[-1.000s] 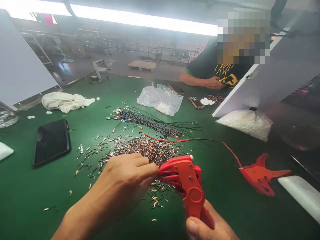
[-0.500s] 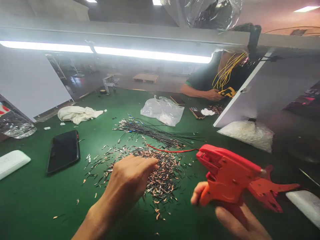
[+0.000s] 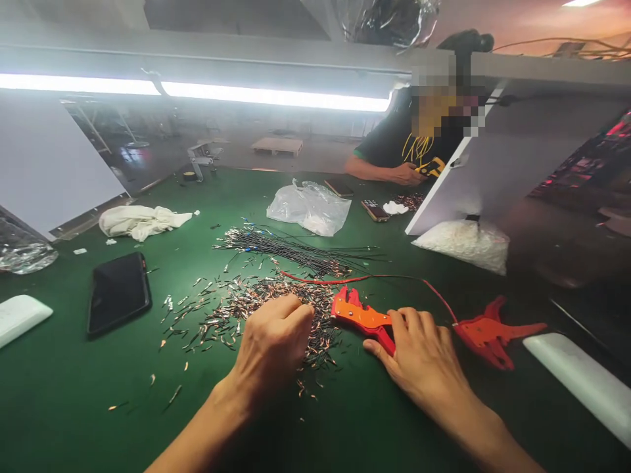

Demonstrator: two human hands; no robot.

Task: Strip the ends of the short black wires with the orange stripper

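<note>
My left hand (image 3: 273, 345) rests with its fingers curled on a heap of short copper and black wire scraps (image 3: 256, 302); whether it pinches a piece is hidden. My right hand (image 3: 424, 355) lies over the handles of a red wire stripper (image 3: 357, 314), which is flat on the green table (image 3: 73, 407) with its jaws pointing left, right of the heap. A thin red wire (image 3: 394, 278) runs behind both hands to a second red stripper (image 3: 488, 332) on the right.
A bundle of long black wires (image 3: 296, 249) lies beyond the heap. A black phone (image 3: 118, 292), white cloth (image 3: 140, 220), plastic bag (image 3: 308, 207) and sack of white bits (image 3: 463, 243) surround it. A co-worker's hand (image 3: 407, 174) works at the far side.
My right hand has lowered the red stripper from the air down flat onto the table. My left hand has stayed on the scrap heap, its fingers curling in.
</note>
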